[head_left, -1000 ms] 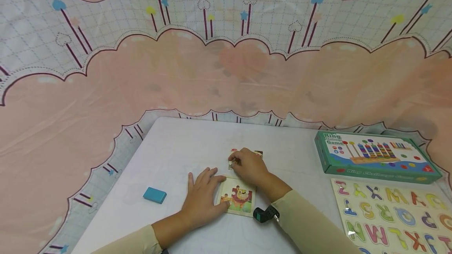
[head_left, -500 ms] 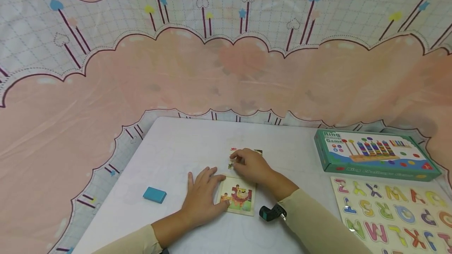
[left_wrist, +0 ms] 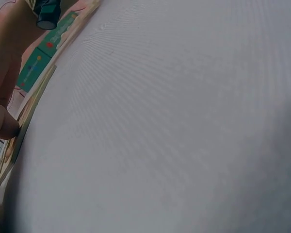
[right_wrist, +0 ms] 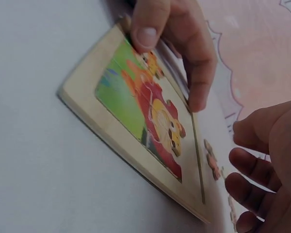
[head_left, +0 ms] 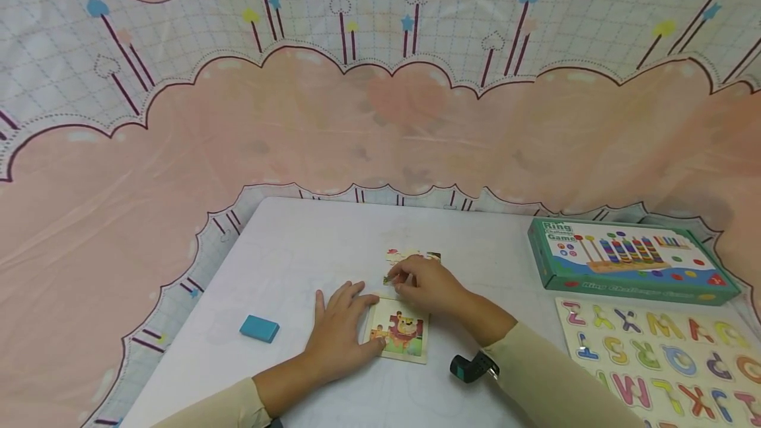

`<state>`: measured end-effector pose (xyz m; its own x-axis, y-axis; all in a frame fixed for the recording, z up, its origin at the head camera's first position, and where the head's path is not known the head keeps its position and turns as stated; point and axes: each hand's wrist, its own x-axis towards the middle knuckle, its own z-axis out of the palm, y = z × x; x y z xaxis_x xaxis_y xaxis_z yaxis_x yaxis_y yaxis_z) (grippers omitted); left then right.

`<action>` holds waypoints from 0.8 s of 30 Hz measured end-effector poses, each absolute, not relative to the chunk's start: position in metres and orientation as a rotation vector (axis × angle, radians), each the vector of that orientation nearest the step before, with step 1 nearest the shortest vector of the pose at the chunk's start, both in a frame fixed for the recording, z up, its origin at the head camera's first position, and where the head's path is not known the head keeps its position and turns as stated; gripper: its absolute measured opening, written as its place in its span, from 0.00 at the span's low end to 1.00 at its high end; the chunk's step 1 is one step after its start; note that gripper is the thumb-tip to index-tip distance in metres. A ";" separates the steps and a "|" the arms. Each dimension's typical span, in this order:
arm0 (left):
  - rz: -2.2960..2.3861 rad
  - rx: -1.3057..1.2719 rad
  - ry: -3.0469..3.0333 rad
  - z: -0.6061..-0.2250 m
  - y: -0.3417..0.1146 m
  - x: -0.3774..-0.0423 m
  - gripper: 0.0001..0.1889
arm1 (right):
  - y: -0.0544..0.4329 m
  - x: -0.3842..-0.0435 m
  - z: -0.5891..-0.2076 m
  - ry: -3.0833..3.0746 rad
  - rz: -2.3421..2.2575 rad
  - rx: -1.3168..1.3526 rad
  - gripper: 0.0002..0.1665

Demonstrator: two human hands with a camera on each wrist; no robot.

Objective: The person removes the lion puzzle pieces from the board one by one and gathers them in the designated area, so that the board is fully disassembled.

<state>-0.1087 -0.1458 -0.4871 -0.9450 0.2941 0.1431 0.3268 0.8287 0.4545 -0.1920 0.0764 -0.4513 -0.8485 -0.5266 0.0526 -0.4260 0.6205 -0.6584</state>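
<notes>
My left hand (head_left: 339,335) lies with fingers spread beside a small wooden puzzle board (head_left: 407,358). Its thumb (right_wrist: 148,36) presses on the board's face and its index finger touches the far corner. A lion picture partly fills the board, with pale bare backing above it. My right hand (head_left: 431,286) hovers low over loose puzzle pieces (head_left: 394,255) behind the board, fingers bent and fingertips right at a piece with green on it. The palm covers some pieces. Nothing shows between those fingers in the right wrist view, where loose pieces (right_wrist: 212,165) lie beyond them.
A blue block (head_left: 259,328) lies left of my left hand. To the right are a green Ring Challenge Game box (head_left: 630,263) and a wooden alphabet board (head_left: 600,337). A black wrist camera (head_left: 472,368) sticks out from my right sleeve. A patterned curtain backs the white table.
My right hand has shifted slightly right and toward me, its wrist swinging right, uncovering more of the pieces at the back. The left hand and puzzle board have stayed put.
</notes>
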 end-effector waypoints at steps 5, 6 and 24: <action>-0.768 -0.505 -2.942 -0.486 -0.145 -0.110 0.34 | 0.081 -0.179 -0.449 2.623 -0.971 -0.819 0.10; -0.775 -0.507 -2.942 -0.485 -0.145 -0.110 0.34 | 0.082 -0.176 -0.450 2.615 -0.959 -0.826 0.10; -0.844 -0.529 -2.946 -0.480 -0.145 -0.112 0.34 | 0.088 -0.152 -0.459 2.650 -0.857 -0.973 0.15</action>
<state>-0.1125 -0.1454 -0.4805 -0.9417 0.3136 0.1221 0.3307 0.7951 0.5084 -0.1517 0.0879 -0.4591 -0.7662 -0.6423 0.0188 -0.5317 0.6173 -0.5799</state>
